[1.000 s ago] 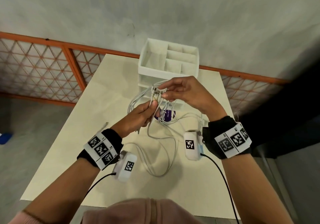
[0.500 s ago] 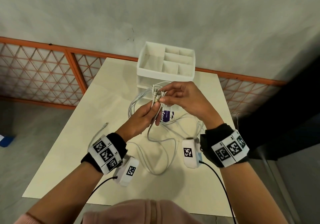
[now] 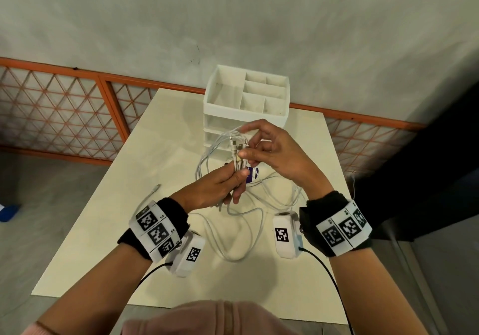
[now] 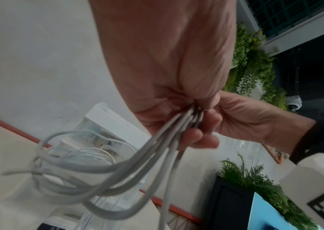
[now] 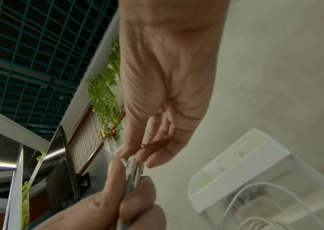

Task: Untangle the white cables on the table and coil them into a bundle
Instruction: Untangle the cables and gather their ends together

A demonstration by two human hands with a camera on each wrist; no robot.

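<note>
Several white cables (image 3: pixel 248 220) loop over the cream table (image 3: pixel 108 225) and rise to my hands above its middle. My left hand (image 3: pixel 233 181) grips a bunch of the strands (image 4: pixel 169 140) just below their plug ends. My right hand (image 3: pixel 248 150) pinches the plug ends (image 5: pixel 134 165) at the top of the bunch with thumb and fingertips, its other fingers spread. One loose plug (image 3: pixel 156 187) lies on the table to the left.
A white divided organizer (image 3: pixel 246 101) with clear drawers stands at the table's far edge, just behind my hands. A purple-labelled item (image 3: pixel 252 174) lies under the cables. An orange lattice railing (image 3: pixel 64 114) and a grey wall are beyond.
Both hands have stayed together above the table's middle. The right hand's fingers have shifted on the plug ends and spread more; the left hand keeps its grip on the strands.
</note>
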